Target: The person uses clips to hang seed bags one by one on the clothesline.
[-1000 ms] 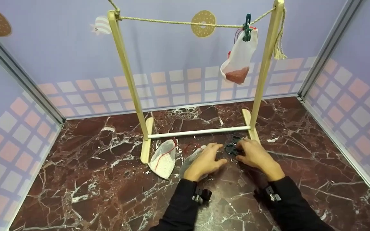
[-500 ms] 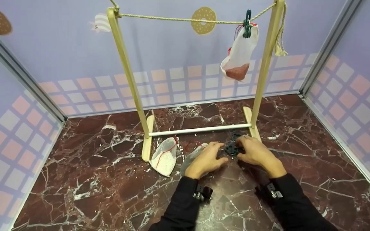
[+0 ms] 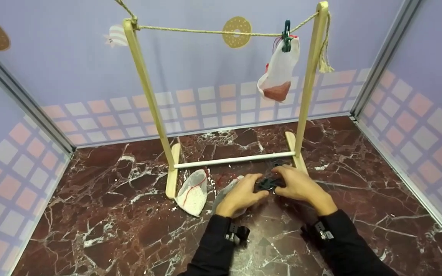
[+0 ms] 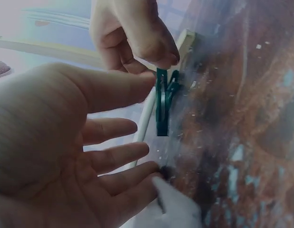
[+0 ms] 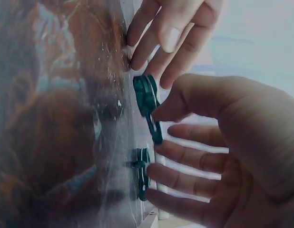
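My right hand [image 3: 301, 186] pinches a dark green plastic clothespin [image 5: 147, 97] between thumb and fingers, low over the marbled tabletop. Opposite it, my left hand [image 3: 242, 195] has its fingers loosely extended, their tips close to the clothespin. A second green clothespin [image 5: 143, 178] lies beyond the right fingers, near the rack's right foot. Partly hidden under my left hand is a greyish sheer fabric piece [image 3: 225, 191]. To its left lies a pointed white fabric piece [image 3: 195, 197] with red trim.
A wooden rack [image 3: 150, 96] stands behind the hands, with a rope [image 3: 190, 30] strung across its posts and a white rod [image 3: 232, 160] low down. From the rope hangs a white sock-like piece [image 3: 282, 69] with a reddish-brown patch, held by a green clothespin [image 3: 286, 40]. Patterned walls enclose the table.
The right fingers have moved left over the clothespin, which has turned from lying flat to showing its side. My left hand has stayed nearly in place. The head view has shifted slightly.
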Demonstrator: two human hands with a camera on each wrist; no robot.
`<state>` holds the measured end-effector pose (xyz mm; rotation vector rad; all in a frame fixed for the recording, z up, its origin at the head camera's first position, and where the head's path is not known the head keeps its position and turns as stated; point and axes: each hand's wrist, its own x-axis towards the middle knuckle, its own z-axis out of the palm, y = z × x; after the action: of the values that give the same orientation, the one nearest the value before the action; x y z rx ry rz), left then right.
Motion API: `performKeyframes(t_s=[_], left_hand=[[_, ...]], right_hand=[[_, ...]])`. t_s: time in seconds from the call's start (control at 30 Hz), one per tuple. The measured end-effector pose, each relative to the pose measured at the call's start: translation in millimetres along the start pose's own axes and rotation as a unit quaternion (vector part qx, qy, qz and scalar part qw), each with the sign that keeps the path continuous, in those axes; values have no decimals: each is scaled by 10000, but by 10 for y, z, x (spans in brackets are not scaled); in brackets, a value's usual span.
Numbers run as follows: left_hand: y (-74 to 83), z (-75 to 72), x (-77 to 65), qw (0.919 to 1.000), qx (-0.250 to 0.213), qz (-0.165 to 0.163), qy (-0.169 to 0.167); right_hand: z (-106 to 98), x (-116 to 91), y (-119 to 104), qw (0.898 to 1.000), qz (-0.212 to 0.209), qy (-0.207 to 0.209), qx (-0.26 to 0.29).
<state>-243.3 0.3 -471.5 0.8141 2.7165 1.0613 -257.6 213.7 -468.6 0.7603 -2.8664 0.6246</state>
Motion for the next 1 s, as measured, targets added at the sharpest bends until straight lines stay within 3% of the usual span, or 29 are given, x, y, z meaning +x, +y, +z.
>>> performKeyframes(t_s=[0.27,0.57,1.0], left_hand=[[-33,-191,-56,9986,-514,-138,-32],[10,-342,-112,9976,-566,-219,-322],[33,-385,-118,9982,-594,112,50]], right_hand=[[-74,1,-129,9986,-371,349,-136],[-216,-2,-268,9927,-793,806,418],[-252,-9,-304,9837,-1274,902,893]])
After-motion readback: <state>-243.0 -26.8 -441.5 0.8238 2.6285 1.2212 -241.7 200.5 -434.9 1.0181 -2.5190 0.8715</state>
